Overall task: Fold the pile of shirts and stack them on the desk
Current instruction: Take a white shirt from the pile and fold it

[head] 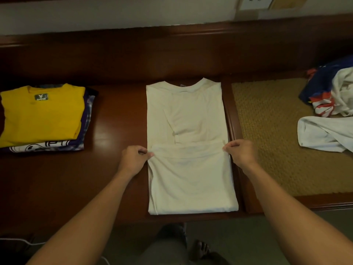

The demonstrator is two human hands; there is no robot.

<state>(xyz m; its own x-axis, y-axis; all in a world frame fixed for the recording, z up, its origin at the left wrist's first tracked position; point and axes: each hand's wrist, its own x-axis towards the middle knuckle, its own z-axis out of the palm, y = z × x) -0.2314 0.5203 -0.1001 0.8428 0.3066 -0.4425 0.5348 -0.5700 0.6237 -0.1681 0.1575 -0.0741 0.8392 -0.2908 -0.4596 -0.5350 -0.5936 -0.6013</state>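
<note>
A cream-white shirt (188,115) lies lengthwise in the middle of the dark wooden desk (118,115), collar away from me, sides folded in. Its lower part is doubled up over the body, with the hem edge lying across about halfway. My left hand (134,159) pinches the left corner of that hem edge. My right hand (240,151) pinches the right corner. On the left stands a stack of folded shirts (43,117), a yellow one on top. At the far right lies a loose pile of unfolded shirts (328,109), white and blue-red.
A woven mat inset (267,134) fills the desk's right part, under the loose pile. A raised wooden back ledge (172,35) runs along the wall. Below the desk's front edge I see my legs and a bare foot (200,247), and a white cable (23,240) at lower left.
</note>
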